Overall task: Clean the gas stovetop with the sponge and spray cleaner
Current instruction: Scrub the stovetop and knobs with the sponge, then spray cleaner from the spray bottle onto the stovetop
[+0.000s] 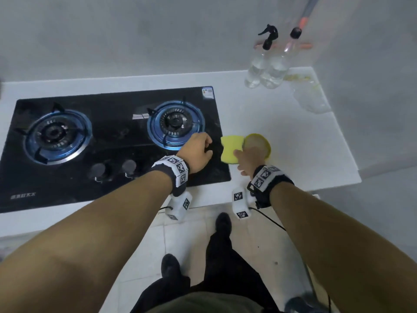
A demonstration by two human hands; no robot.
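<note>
On the white worktop (282, 136), just right of the black glass gas stovetop (112, 136), the right hand (249, 158) touches the yellow sponge (230, 149) with rather straight fingers. The left hand (197, 154) rests on the stovetop, fingers curled and holding nothing, while two clear spray bottles (266, 68) stand well apart at the back.

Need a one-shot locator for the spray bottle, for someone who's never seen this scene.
Start at the black stovetop, then go to the white counter's far right corner. Two clear bottles stand together; the spray bottle is the left one, with a black trigger head, not a round cap.
</note>
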